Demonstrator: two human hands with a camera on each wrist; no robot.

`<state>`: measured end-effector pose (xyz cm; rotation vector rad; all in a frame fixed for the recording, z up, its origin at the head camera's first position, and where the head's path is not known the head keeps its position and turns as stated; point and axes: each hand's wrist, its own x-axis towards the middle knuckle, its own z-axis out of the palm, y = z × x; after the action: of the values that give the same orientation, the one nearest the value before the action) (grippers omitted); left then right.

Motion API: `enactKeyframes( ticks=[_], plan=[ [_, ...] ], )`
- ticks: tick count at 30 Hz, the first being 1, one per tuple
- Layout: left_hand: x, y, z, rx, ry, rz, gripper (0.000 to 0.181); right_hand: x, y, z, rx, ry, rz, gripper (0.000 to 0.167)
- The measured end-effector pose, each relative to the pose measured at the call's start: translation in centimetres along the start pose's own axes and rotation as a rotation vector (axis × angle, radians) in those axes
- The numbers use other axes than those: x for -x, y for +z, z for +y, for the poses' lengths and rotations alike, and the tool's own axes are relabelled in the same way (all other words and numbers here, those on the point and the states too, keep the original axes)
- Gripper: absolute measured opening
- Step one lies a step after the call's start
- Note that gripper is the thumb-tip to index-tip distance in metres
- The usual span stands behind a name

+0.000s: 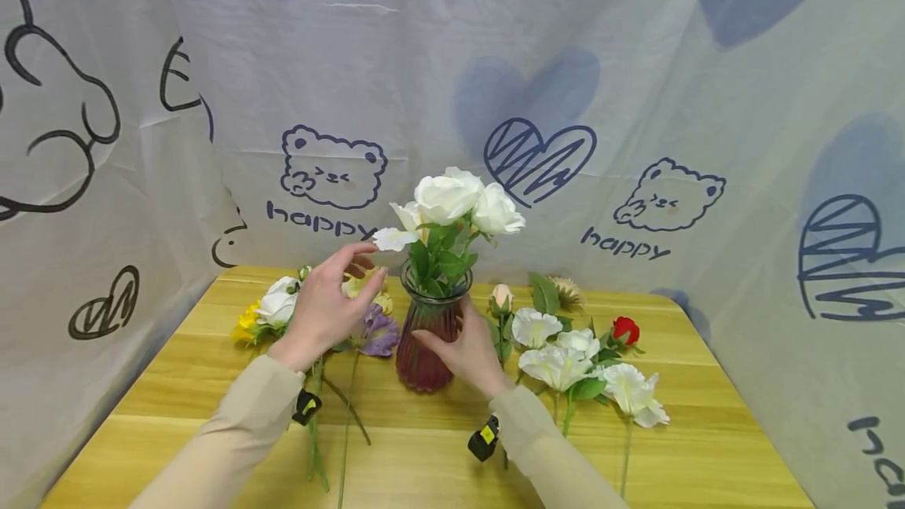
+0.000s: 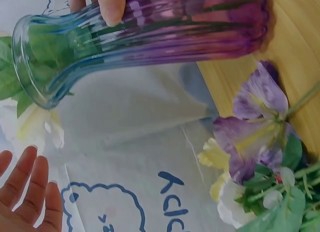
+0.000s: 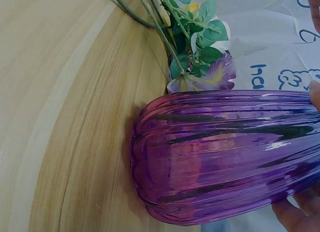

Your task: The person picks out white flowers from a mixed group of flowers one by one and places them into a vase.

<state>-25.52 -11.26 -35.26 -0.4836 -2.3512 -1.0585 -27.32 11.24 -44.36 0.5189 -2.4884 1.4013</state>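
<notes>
A ribbed glass vase (image 1: 423,352), purple-pink below and clear bluish at the neck, stands on the table with several white flowers (image 1: 448,199) and green leaves in its mouth. Dark stems show through the glass (image 3: 200,134). My right hand (image 1: 472,350) holds the vase from the right, thumb across its front and fingers round the far side. To the left of the rim, my left hand (image 1: 327,306) is raised with its fingers spread and loosely bent. In the left wrist view its fingers (image 2: 32,184) stand apart from a white flower (image 2: 40,127), holding nothing.
Left of the vase lie a purple flower (image 1: 378,332), a white rose (image 1: 278,305) and a yellow flower (image 1: 247,324), stems toward me. On the right are several white flowers (image 1: 555,368), a red rose (image 1: 625,329) and a peach bud (image 1: 501,297). A printed curtain (image 1: 424,61) hangs behind.
</notes>
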Motion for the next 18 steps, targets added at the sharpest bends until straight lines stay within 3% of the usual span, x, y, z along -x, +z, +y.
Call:
enactKeyframes(
  ticks=[9, 15, 18],
  plan=[
    [1.1, -1.7, -1.2, -0.088, -0.053, 0.0, 0.029, 0.0, 0.0, -0.1, 0.015, 0.008, -0.002, 0.077],
    [2.6, -2.8, -2.4, -0.133, -0.092, 0.002, 0.019, 0.0, 0.0, -0.1, 0.04, 0.01, 0.005, 0.077],
    [3.5, -3.4, -3.1, -0.147, -0.128, -0.026, 0.017, 0.0, 0.1, 0.0, 0.041, 0.004, 0.007, 0.078]
  ],
)
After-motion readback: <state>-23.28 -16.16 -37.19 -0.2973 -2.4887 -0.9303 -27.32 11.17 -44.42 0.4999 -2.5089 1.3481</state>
